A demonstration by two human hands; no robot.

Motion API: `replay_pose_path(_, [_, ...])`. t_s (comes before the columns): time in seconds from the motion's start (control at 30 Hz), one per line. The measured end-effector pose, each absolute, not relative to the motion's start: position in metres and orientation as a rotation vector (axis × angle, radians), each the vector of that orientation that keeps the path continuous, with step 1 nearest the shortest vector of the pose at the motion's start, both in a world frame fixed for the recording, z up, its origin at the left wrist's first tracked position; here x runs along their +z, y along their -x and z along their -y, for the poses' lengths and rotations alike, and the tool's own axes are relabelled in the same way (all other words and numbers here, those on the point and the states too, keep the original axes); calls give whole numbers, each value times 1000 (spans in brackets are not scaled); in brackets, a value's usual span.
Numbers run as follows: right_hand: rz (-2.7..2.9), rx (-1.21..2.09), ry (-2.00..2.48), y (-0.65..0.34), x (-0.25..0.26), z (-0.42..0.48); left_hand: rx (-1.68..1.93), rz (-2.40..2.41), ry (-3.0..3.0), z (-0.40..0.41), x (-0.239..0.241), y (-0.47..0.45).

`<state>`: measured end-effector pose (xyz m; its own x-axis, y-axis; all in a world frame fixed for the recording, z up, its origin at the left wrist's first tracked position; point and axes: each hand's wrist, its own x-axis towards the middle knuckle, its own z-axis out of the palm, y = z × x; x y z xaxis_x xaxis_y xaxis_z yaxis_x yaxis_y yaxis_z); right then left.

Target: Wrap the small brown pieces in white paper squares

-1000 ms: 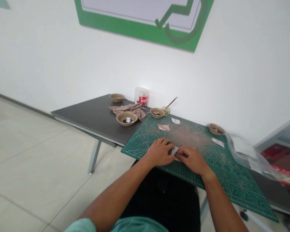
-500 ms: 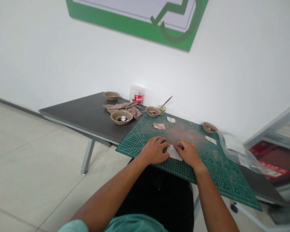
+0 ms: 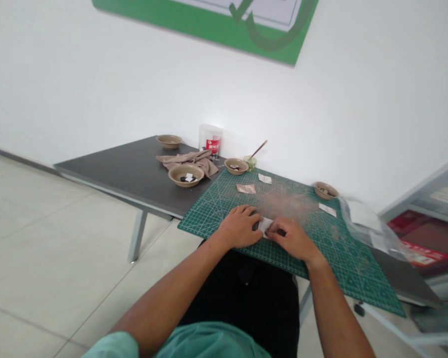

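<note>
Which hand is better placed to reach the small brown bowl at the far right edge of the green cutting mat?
Right, probably. The right hand lies on the green cutting mat on the same side as the small brown bowl; the left hand would have to cross over it.

A dark table (image 3: 134, 169) carries a green cutting mat (image 3: 332, 248) along its near edge, three brown bowls (image 3: 185, 174), a crumpled cloth (image 3: 186, 160) and a clear jar (image 3: 210, 141) toward the far edge.
</note>
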<state>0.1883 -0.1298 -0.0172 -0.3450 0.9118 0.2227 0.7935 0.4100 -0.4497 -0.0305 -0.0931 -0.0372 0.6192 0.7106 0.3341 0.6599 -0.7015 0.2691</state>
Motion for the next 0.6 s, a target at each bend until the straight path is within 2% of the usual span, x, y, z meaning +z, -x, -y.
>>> replay_pose_path(0.17, [2150,218,1551,-190,-18,129,647,-1163,-2725,94,-36,30])
replay_pose_path(0.37, [2260,320,1454,-188,-18,128,635,-1150,-2723,94,-35,30])
replay_pose_path(0.6, [2211,286,1494,-194,-16,129,646,-1149,-2728,93,-36,31])
